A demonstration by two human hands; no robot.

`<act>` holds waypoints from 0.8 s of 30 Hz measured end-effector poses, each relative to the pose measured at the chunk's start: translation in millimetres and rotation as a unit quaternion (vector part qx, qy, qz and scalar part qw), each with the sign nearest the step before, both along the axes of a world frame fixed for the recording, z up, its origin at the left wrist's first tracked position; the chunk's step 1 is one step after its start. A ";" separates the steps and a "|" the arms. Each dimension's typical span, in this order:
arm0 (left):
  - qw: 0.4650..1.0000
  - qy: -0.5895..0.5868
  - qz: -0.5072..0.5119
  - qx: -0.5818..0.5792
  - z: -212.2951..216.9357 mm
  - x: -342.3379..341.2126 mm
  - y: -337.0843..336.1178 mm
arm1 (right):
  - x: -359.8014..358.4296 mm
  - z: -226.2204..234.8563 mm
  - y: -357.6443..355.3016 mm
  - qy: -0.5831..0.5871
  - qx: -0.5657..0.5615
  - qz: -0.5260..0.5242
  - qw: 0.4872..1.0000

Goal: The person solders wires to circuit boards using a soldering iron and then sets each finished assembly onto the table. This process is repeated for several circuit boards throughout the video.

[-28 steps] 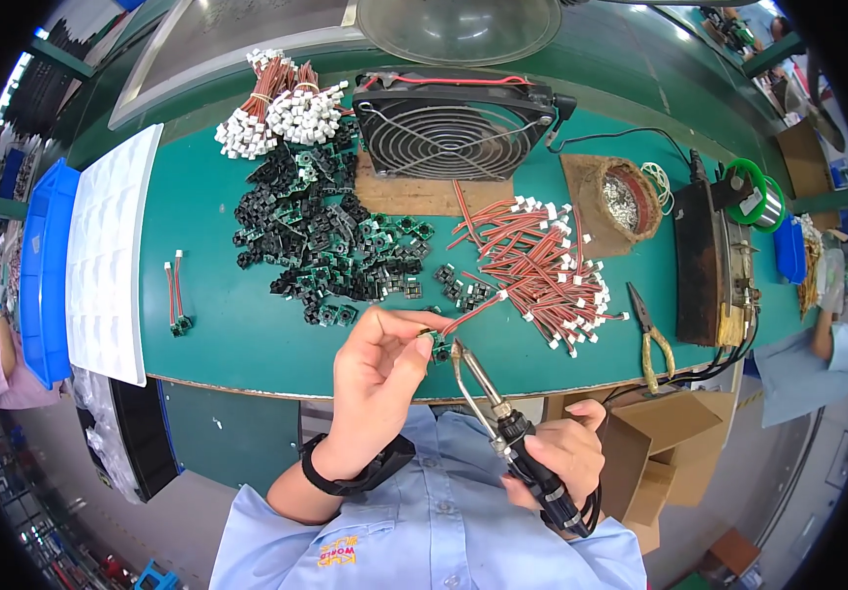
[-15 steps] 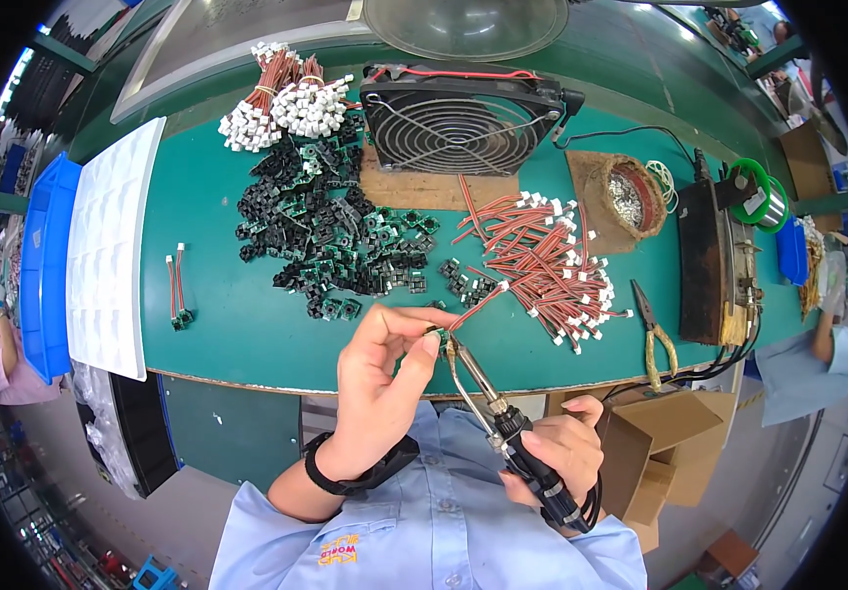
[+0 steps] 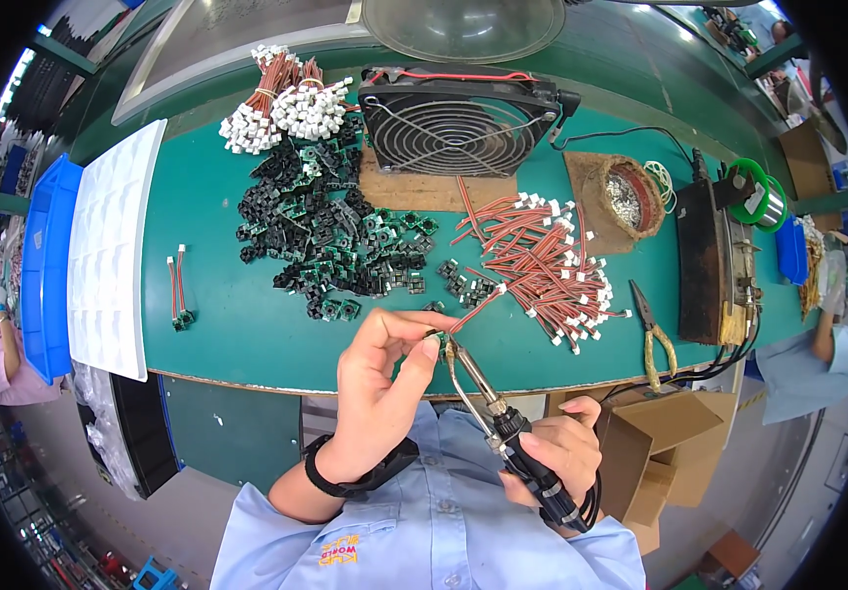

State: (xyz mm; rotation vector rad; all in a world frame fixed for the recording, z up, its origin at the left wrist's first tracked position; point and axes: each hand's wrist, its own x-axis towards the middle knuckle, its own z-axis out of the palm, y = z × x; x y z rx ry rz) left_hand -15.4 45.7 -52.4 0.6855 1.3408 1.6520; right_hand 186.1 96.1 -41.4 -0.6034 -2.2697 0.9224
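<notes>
Between the thumb and forefinger of my left hand (image 3: 384, 379) is a small green circuit board (image 3: 438, 336), mostly hidden by the fingertips. My right hand (image 3: 563, 454) grips a black-handled soldering iron (image 3: 525, 447), with a thin metal tube running along its shaft. The iron's tip meets the board's right edge. From that spot a red-and-black wire lead (image 3: 478, 308) slants up to a white connector. A heap of such leads (image 3: 547, 261) lies beyond, right of a pile of black and green boards (image 3: 321, 221). One board with leads attached (image 3: 181, 317) rests at the left.
A black fan (image 3: 458, 123) stands at the back, beside bundled white-ended leads (image 3: 286, 103). Rightward are a round solder-scrap dish (image 3: 630, 197), pliers (image 3: 652, 339), a dark box-shaped unit (image 3: 709, 261) with cables and a green solder spool (image 3: 760, 197). White (image 3: 114, 256) and blue trays (image 3: 45, 265) edge the left.
Almost nothing differs. My left hand and the board sit very slightly lower, and the iron's tip stays at the board.
</notes>
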 end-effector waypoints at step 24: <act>0.994 0.099 0.031 0.021 -6.2 1.1 -1.0 | 3.4 -2.4 -3.5 0.000 0.003 0.000 1.000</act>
